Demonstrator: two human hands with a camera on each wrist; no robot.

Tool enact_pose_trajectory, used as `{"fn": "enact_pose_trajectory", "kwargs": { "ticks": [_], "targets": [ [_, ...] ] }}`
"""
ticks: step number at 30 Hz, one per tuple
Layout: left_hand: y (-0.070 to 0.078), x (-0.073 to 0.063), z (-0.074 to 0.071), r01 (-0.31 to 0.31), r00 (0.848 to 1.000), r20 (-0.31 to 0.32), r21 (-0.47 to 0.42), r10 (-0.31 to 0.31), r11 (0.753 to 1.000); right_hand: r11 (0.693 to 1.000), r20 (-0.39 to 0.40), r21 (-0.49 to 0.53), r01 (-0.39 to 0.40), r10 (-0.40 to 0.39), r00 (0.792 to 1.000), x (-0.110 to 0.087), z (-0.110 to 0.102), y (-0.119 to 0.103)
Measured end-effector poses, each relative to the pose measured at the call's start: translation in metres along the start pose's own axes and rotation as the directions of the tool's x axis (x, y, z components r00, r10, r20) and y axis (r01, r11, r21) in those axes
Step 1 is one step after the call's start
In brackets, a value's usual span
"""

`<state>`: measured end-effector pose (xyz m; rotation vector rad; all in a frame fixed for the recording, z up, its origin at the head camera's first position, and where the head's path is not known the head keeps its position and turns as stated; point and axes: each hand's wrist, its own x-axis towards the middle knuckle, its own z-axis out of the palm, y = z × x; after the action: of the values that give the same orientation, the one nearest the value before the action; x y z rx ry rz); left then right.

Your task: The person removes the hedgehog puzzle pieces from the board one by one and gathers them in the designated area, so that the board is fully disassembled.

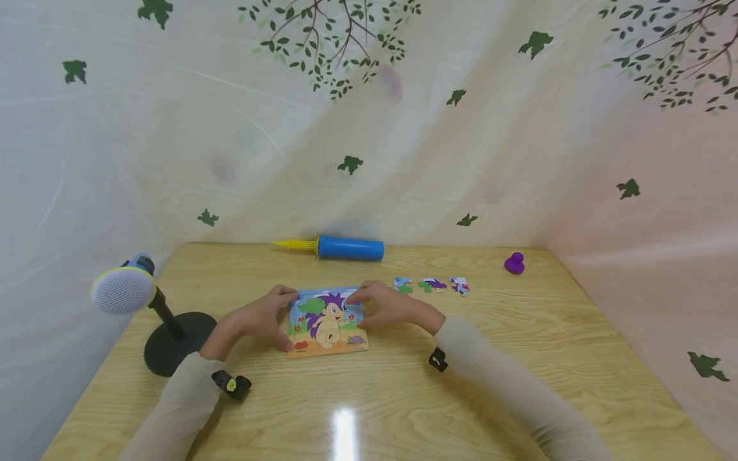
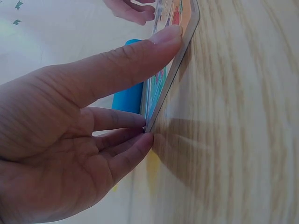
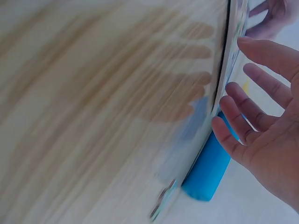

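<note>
A jigsaw puzzle board [image 1: 327, 323] with a purple-haired hedgehog picture lies on the wooden table. My left hand [image 1: 264, 318] holds its left side, thumb on the near corner and fingertips at the far corner. In the left wrist view, the thumb [image 2: 163, 39] lies over the board's edge and the other fingers [image 2: 133, 151] meet its corner. At the right side, my right hand [image 1: 392, 306] hovers over the picture with its fingers spread and slightly bent. The right wrist view shows those fingers [image 3: 229, 140] close beside the board's edge, with nothing between them.
Three loose puzzle pieces [image 1: 432, 285] lie in a row beyond my right hand. A blue hand pump [image 1: 350, 248] with a yellow nozzle lies along the back edge. A microphone [image 1: 125, 290] on a black round stand [image 1: 173, 358] is at left, a purple knob-like object [image 1: 514, 263] at back right.
</note>
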<state>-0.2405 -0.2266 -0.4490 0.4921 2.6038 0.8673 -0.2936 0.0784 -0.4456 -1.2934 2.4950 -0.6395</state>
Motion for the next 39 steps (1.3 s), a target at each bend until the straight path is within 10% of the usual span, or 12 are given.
{"fn": "enact_pose_trajectory", "kwargs": {
  "ticks": [39],
  "targets": [
    [-0.001,-0.001,-0.003,-0.037,0.999,0.016,0.001,0.037,0.999,0.997,0.21,-0.002,-0.079,0.078,0.975,0.04,-0.001,-0.026]
  ]
}}
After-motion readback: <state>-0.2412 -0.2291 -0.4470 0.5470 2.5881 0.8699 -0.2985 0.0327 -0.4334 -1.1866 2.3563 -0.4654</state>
